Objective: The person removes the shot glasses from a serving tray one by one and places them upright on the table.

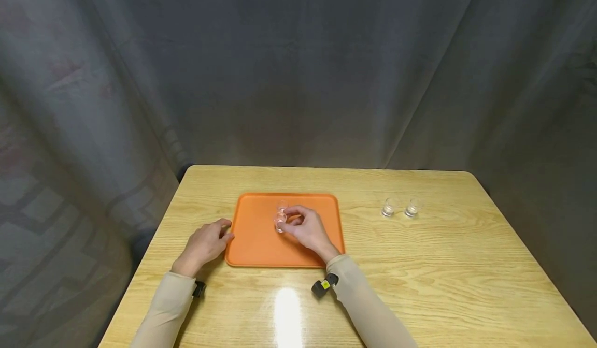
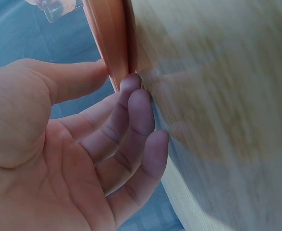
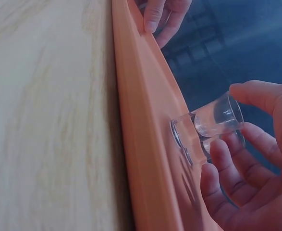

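Observation:
In the head view, my right hand [image 1: 305, 230] is over the middle of an orange tray [image 1: 256, 252], pinching a small clear shot glass [image 3: 216, 116] near its rim between thumb and fingers. The held glass is tilted in the right wrist view and overlaps another clear glass [image 3: 180, 132] standing on the tray. A further clear glass [image 1: 282, 204] shows just behind them. My left hand [image 1: 205, 244] holds the tray's left edge, its thumb at the rim and its fingertips [image 2: 141, 108] low along the outer side, close to the tabletop.
Two more clear shot glasses, one on the left [image 1: 388, 207] and one on the right [image 1: 412, 208], stand side by side on the wooden table [image 1: 448, 265], right of the tray. A grey curtain [image 1: 298, 78] hangs behind the table and along its sides.

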Demonstrator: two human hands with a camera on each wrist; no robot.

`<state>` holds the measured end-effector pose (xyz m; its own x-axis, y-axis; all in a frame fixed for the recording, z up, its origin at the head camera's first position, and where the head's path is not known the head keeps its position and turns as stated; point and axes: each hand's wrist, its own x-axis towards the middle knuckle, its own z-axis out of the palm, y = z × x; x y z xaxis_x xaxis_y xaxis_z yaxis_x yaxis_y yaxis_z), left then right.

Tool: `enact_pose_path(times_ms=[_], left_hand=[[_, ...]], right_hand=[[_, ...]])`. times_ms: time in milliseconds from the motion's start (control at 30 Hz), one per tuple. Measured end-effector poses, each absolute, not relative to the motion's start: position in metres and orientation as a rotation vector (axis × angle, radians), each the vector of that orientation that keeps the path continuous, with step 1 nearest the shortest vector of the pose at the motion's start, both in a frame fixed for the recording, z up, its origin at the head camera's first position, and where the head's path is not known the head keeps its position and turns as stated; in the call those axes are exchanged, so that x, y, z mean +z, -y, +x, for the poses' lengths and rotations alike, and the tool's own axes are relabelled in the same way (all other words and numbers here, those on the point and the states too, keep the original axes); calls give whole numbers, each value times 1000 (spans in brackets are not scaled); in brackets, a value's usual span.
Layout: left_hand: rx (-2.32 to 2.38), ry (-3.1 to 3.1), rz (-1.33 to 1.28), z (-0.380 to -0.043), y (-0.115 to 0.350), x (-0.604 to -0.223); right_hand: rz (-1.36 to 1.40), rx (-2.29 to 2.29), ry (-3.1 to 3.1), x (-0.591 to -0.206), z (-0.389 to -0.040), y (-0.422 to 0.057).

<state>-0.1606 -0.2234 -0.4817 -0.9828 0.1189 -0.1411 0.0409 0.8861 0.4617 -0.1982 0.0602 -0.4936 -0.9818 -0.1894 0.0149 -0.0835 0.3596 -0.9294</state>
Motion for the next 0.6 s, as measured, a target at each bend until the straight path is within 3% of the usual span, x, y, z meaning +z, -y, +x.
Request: enact_pose_path(times_ms=[600], left_hand=[[717,-2879,117,-161,225,-484]], right_hand=[[-248,-1738,-2502,-500,-200,-58]])
